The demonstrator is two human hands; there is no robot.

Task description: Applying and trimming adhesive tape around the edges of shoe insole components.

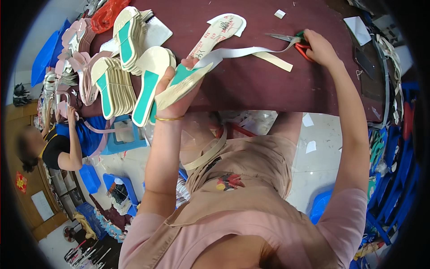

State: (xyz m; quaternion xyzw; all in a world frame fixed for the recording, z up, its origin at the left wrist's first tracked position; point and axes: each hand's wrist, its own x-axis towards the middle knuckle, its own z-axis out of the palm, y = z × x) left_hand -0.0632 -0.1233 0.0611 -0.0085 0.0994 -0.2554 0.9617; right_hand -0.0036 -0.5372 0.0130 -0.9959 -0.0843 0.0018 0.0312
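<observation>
My left hand (182,101) is wrapped round a cream shoe insole (184,86) with a green patch, held tilted above the table's near edge. From the insole a long white strip of tape (242,52) runs right, its far end beside my right hand (320,48). In that hand are scissors (304,50) with red handles, their blades pointing left; whether the fingers also pinch the strip's end cannot be made out. Beyond the left hand lies a pale insole template (220,33) with red print and handwriting. A short cream strip (275,62) rests under the white one.
Stacks of cream and green insoles (120,87) stand left of my left hand, with pink pieces (80,33) and a red bag (109,15) behind. A small white block (280,14) lies at the back. Another person (67,148) works at the far left.
</observation>
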